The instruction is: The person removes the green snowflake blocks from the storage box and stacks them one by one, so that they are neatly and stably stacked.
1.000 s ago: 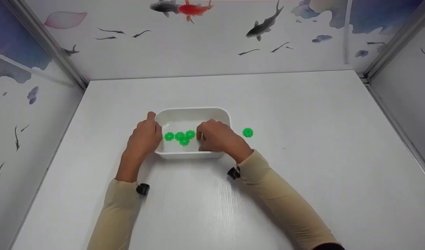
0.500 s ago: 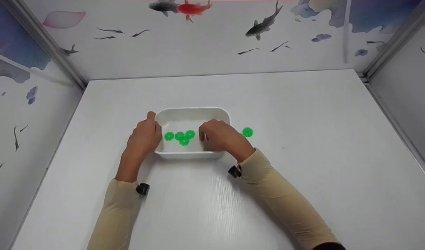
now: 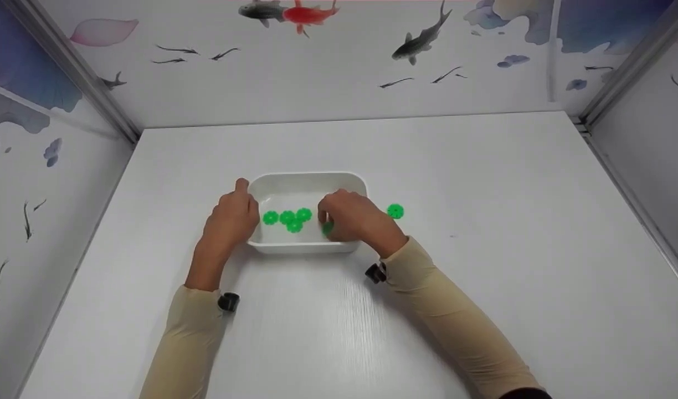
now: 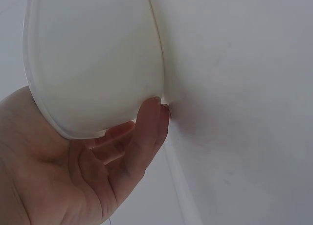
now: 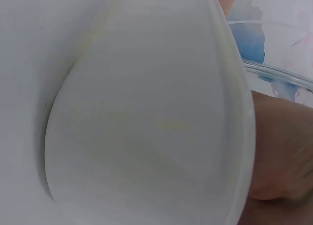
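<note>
A white plastic tray [image 3: 306, 247] sits on the table. My left hand [image 3: 231, 219] grips its left end; in the left wrist view, the fingers [image 4: 143, 132] curl up against the outer wall below the rim. Inside the tray, several green flower-shaped discs [image 3: 294, 225] lie on the floor, left of my right hand. My right hand [image 3: 353, 216] reaches over the near right rim and pinches another green disc [image 3: 328, 228], partly hidden by the fingers. In the right wrist view the tray's wall [image 5: 146, 107] hides the fingers.
One more green disc [image 3: 395, 211] lies on the white table [image 3: 483, 249], right of the tray and close to the right wrist. Printed panels [image 3: 339, 72] with fish drawings enclose the table at the back and sides.
My right hand has shifted slightly right within the tray, and a green disc now shows between its fingers. The left hand, the tray and the other discs stay where they were.
</note>
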{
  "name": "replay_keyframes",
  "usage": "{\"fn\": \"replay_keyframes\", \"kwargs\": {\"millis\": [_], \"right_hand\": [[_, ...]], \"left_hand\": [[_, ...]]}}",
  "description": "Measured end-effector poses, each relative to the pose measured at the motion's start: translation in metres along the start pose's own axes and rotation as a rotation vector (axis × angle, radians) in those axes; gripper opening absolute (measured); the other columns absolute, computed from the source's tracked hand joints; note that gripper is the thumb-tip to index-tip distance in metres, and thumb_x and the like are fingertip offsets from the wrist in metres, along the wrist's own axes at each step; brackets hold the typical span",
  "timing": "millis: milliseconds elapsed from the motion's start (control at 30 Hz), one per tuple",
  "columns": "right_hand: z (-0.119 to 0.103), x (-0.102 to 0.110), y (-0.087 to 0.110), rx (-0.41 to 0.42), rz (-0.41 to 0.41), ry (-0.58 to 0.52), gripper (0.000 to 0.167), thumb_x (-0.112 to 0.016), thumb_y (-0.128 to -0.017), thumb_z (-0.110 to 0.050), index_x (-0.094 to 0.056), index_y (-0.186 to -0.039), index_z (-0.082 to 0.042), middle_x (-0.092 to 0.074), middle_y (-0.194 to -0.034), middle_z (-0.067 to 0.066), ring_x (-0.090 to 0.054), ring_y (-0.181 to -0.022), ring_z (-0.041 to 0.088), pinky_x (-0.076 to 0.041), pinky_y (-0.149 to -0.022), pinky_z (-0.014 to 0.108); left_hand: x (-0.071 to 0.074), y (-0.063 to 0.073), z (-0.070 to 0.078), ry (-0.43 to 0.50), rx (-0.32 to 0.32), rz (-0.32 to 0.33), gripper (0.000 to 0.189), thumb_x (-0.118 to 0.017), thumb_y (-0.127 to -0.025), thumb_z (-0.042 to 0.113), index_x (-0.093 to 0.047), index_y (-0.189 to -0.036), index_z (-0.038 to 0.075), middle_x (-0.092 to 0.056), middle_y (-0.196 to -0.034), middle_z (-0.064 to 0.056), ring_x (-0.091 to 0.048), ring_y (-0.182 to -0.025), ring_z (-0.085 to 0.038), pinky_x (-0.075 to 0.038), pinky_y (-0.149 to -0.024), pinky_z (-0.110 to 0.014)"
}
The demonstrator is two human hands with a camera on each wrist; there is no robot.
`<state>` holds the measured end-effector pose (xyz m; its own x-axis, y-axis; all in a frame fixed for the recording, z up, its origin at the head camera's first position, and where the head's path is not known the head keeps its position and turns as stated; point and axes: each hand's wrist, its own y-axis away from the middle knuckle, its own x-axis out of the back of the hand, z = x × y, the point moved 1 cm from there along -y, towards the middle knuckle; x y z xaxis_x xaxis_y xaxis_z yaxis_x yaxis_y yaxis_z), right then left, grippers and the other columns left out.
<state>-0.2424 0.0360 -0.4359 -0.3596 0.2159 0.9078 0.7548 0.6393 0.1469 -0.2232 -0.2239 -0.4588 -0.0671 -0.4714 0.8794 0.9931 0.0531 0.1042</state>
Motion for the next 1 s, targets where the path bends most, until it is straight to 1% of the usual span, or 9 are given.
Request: {"fn": "replay_keyframes", "kwargs": {"millis": [67,200,367,433,567,667,767,867,1000], "right_hand": [[0.0004,-0.0006,-0.0007,-0.01,0.003,0.013,0.028,-0.082,-0.09,-0.005,-0.081,-0.118,-0.006,-0.08,-0.114,0.011,-0.072,-0.11,0.029,-0.061,-0.095,0.046],[-0.0002,-0.0018,-0.0018,-0.02,0.007,0.046,0.029,-0.084,-0.091,-0.01,-0.08,-0.12,-0.006,-0.08,-0.115,0.011,-0.073,-0.11,0.031,-0.061,-0.096,0.047],[-0.0022,-0.0034,-0.0026,-0.023,0.023,0.09,0.03,-0.086,-0.091,-0.017,-0.08,-0.119,-0.005,-0.079,-0.113,0.011,-0.071,-0.107,0.031,-0.061,-0.096,0.049],[-0.0015,-0.0035,-0.003,-0.022,0.024,0.086,0.031,-0.086,-0.091,-0.018,-0.08,-0.118,-0.005,-0.079,-0.113,0.011,-0.071,-0.106,0.031,-0.061,-0.096,0.048],[0.0025,-0.0029,-0.0035,-0.018,0.019,0.056,0.03,-0.081,-0.091,-0.014,-0.08,-0.12,-0.005,-0.08,-0.114,0.011,-0.072,-0.105,0.029,-0.061,-0.096,0.047],[0.0047,-0.003,-0.0046,-0.012,0.02,0.037,0.03,-0.076,-0.092,-0.011,-0.081,-0.122,-0.006,-0.081,-0.114,0.011,-0.071,-0.1,0.026,-0.062,-0.091,0.045],[0.0056,-0.0033,-0.0053,0.004,0.028,0.027,0.027,-0.073,-0.093,-0.009,-0.083,-0.119,-0.008,-0.082,-0.112,0.009,-0.069,-0.094,0.023,-0.063,-0.087,0.043],[0.0055,-0.0028,-0.0047,0.034,0.018,0.03,0.021,-0.079,-0.094,-0.017,-0.084,-0.114,-0.011,-0.081,-0.111,0.006,-0.069,-0.097,0.021,-0.062,-0.087,0.043],[0.0052,-0.0014,-0.0027,0.053,-0.028,0.022,0.023,-0.086,-0.093,-0.021,-0.083,-0.113,-0.012,-0.08,-0.11,0.004,-0.071,-0.102,0.022,-0.061,-0.09,0.042]], "left_hand": [[-0.0001,0.0003,0.0002,-0.001,0.002,-0.001,0.05,-0.033,-0.116,0.025,-0.035,-0.159,0.0,-0.063,-0.147,-0.029,-0.07,-0.102,-0.034,-0.062,-0.086,-0.052],[0.0005,0.001,0.001,-0.003,-0.001,-0.001,0.05,-0.032,-0.116,0.025,-0.036,-0.158,0.0,-0.064,-0.145,-0.028,-0.069,-0.099,-0.033,-0.061,-0.083,-0.05],[0.0012,0.001,0.0009,0.004,0.001,-0.003,0.05,-0.032,-0.116,0.026,-0.036,-0.159,0.0,-0.064,-0.146,-0.027,-0.069,-0.101,-0.033,-0.061,-0.086,-0.051],[0.0009,0.001,0.0008,0.008,0.002,-0.002,0.05,-0.032,-0.116,0.026,-0.035,-0.16,0.0,-0.064,-0.146,-0.027,-0.069,-0.103,-0.034,-0.062,-0.088,-0.052],[-0.0001,0.0011,0.001,0.002,-0.01,0.007,0.049,-0.031,-0.116,0.025,-0.037,-0.158,0.0,-0.065,-0.145,-0.028,-0.073,-0.104,-0.034,-0.063,-0.087,-0.053],[-0.0005,0.0013,0.0014,-0.005,-0.021,0.015,0.048,-0.031,-0.115,0.024,-0.038,-0.156,0.0,-0.066,-0.144,-0.028,-0.075,-0.107,-0.035,-0.064,-0.086,-0.053],[-0.0005,0.0014,0.0018,-0.007,-0.017,0.014,0.049,-0.032,-0.115,0.024,-0.037,-0.157,0.0,-0.065,-0.145,-0.028,-0.075,-0.11,-0.037,-0.064,-0.088,-0.054],[-0.0003,0.001,0.0015,-0.008,-0.008,0.008,0.049,-0.032,-0.116,0.024,-0.037,-0.158,0.0,-0.064,-0.146,-0.028,-0.075,-0.113,-0.037,-0.063,-0.091,-0.054],[0.0005,0.001,0.0019,-0.01,0.002,0.003,0.048,-0.033,-0.116,0.024,-0.037,-0.158,0.001,-0.064,-0.147,-0.027,-0.074,-0.114,-0.037,-0.063,-0.092,-0.054]]}}
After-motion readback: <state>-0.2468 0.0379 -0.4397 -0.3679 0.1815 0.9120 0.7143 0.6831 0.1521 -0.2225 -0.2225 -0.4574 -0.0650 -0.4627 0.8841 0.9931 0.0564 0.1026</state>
